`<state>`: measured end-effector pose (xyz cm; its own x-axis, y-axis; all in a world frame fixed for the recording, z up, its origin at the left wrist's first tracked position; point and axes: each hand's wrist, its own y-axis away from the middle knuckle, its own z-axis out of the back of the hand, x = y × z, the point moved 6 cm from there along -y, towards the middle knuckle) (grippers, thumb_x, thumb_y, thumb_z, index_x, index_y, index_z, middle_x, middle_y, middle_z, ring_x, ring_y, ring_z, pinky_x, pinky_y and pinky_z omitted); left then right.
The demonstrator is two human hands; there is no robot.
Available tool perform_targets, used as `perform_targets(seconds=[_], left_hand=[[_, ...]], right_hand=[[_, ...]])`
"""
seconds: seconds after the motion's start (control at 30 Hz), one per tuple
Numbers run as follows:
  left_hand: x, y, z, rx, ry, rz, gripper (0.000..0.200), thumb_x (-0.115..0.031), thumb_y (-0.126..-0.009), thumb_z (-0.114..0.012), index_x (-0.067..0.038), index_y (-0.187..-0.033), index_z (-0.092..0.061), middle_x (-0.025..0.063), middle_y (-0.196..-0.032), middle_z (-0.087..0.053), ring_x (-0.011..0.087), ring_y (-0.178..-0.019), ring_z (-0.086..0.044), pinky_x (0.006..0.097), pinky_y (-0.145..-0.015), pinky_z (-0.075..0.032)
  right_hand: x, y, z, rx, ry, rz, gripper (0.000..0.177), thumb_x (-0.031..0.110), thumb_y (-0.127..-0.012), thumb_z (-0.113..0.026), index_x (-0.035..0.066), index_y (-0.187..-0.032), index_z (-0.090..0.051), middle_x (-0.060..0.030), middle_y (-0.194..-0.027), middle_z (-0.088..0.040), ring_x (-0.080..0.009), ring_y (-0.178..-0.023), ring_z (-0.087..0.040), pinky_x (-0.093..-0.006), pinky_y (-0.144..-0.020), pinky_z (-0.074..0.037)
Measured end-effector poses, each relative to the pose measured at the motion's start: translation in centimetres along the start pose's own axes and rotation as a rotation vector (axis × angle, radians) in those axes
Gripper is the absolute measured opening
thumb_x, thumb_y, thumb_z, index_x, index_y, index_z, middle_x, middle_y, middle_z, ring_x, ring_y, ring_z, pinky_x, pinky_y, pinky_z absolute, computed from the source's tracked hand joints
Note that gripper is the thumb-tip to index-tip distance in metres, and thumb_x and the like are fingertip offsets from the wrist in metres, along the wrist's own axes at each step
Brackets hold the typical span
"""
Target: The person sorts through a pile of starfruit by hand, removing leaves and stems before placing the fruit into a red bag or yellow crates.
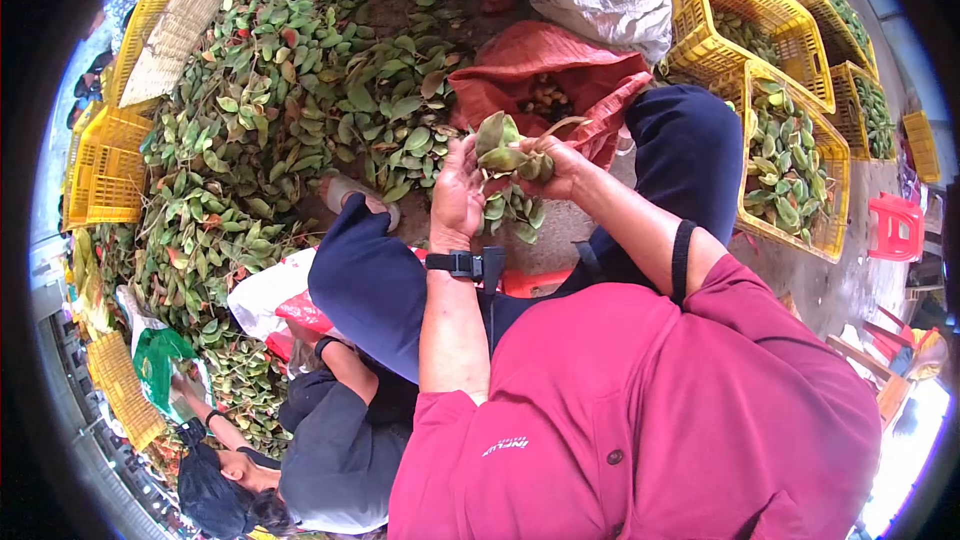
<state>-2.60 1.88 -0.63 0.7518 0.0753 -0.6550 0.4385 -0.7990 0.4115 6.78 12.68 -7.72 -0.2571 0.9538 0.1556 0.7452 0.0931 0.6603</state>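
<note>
Between my hands, above my lap, is a leafy sprig (500, 148) with broad green leaves. My right hand (560, 168) closes around its stem end, where a thin stalk sticks out past the fingers. On the other side my left hand (457, 198) has its fingers curled against the leaves, and the fingertips are partly hidden. More green leaves (515, 217) show just below the hands. Beyond them an open red woven sack (560, 55) has small brownish pieces inside.
A big heap of leafy cuttings (270, 110) covers the ground ahead and left. Yellow crates (840, 202) with leaves stand at right, near a red stool (893, 227). A white sack (600, 0) lies beyond. At lower left sits a co-worker (340, 465) in dark clothes.
</note>
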Motion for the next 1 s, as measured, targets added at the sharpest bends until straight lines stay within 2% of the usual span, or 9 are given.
perform_targets(seconds=[0.1,0.23,0.37,0.4,0.63,0.7,0.83,0.9,1.0], left_hand=[[-0.4,0.2,0.3,-0.035,0.152,-0.003,0.07,-0.058,-0.104,-0.037,-0.001,-0.144,-0.044,0.0158,-0.137,-0.056,0.029,-0.124,-0.057,0.0471,-0.099,-0.053],[-0.7,0.4,-0.7,0.121,0.243,-0.068,0.056,-0.048,-0.105,-0.043,-0.004,-0.139,-0.051,0.0106,-0.134,-0.058,0.0257,-0.119,-0.056,0.0455,-0.099,-0.049],[-1.6,1.1,-1.1,0.053,0.017,-0.153,0.033,-0.012,-0.101,-0.057,-0.001,-0.132,-0.058,0.0104,-0.124,-0.065,0.0215,-0.109,-0.064,0.0403,-0.093,-0.055],[-1.7,1.3,-1.2,0.031,0.043,-0.16,0.031,-0.005,-0.097,-0.06,0.0,-0.128,-0.061,0.0111,-0.118,-0.068,0.0216,-0.101,-0.068,0.0387,-0.089,-0.058],[-0.7,0.8,-0.6,0.145,0.389,-0.139,0.031,-0.016,-0.103,-0.054,-0.002,-0.13,-0.057,0.0141,-0.115,-0.069,0.0231,-0.097,-0.069,0.0428,-0.088,-0.06],[-0.4,0.3,-0.3,0.132,0.43,-0.128,0.036,-0.025,-0.105,-0.049,-0.001,-0.131,-0.056,0.016,-0.121,-0.066,0.0251,-0.095,-0.069,0.0429,-0.086,-0.06],[-0.5,0.1,-0.8,0.081,0.414,-0.074,0.036,-0.031,-0.105,-0.049,-0.004,-0.126,-0.059,0.0138,-0.116,-0.068,0.0229,-0.088,-0.068,0.0392,-0.078,-0.06],[1.3,-1.5,0.0,0.129,0.483,0.011,0.034,-0.035,-0.105,-0.05,-0.007,-0.12,-0.061,0.0085,-0.103,-0.069,0.0187,-0.077,-0.065,0.033,-0.066,-0.056],[1.8,-0.8,-0.4,-0.078,0.33,0.036,0.036,-0.043,-0.1,-0.058,-0.009,-0.11,-0.063,0.0021,-0.089,-0.066,0.0129,-0.067,-0.056,0.0278,-0.058,-0.048]], right_hand=[[0.1,1.1,-1.7,0.207,-0.173,0.004,0.026,0.025,-0.094,-0.058,0.008,-0.113,-0.063,-0.0113,-0.101,-0.07,-0.0219,-0.076,-0.067,-0.0358,-0.065,-0.062],[0.6,2.5,-3.8,0.527,-0.181,0.036,0.033,0.027,-0.094,-0.058,0.008,-0.121,-0.059,-0.0131,-0.108,-0.069,-0.0236,-0.077,-0.065,-0.0335,-0.062,-0.057],[0.2,3.2,-3.8,0.352,-0.095,0.048,0.037,0.019,-0.086,-0.07,0.006,-0.12,-0.059,-0.0131,-0.107,-0.068,-0.0241,-0.08,-0.066,-0.032,-0.064,-0.055],[0.0,3.2,-3.7,0.462,-0.066,-0.005,0.042,0.017,-0.085,-0.072,0.003,-0.122,-0.06,-0.0139,-0.11,-0.068,-0.0247,-0.085,-0.067,-0.0326,-0.065,-0.056],[2.1,6.0,-5.1,0.5,-0.146,0.113,0.063,0.014,-0.079,-0.068,-0.003,-0.137,-0.049,-0.024,-0.122,-0.061,-0.0337,-0.093,-0.068,-0.032,-0.06,-0.058],[3.4,6.8,-5.5,0.72,-0.158,0.03,0.056,0.018,-0.082,-0.067,-0.004,-0.131,-0.052,-0.0247,-0.125,-0.06,-0.028,-0.085,-0.068,-0.0321,-0.057,-0.057],[6.0,9.6,-6.1,0.503,-0.185,0.224,0.044,0.035,-0.094,-0.057,0.005,-0.127,-0.059,-0.0106,-0.116,-0.065,-0.0196,-0.072,-0.061,-0.0292,-0.055,-0.049],[6.7,10.0,-4.7,0.54,-0.324,0.265,0.044,0.031,-0.087,-0.062,0.004,-0.121,-0.062,-0.0135,-0.111,-0.065,-0.0207,-0.078,-0.056,-0.0306,-0.06,-0.048],[6.3,11.8,-5.4,0.661,-0.349,0.304,0.063,0.03,-0.071,-0.073,0.009,-0.129,-0.06,-0.0095,-0.121,-0.061,-0.02,-0.086,-0.055,-0.0279,-0.068,-0.049]])
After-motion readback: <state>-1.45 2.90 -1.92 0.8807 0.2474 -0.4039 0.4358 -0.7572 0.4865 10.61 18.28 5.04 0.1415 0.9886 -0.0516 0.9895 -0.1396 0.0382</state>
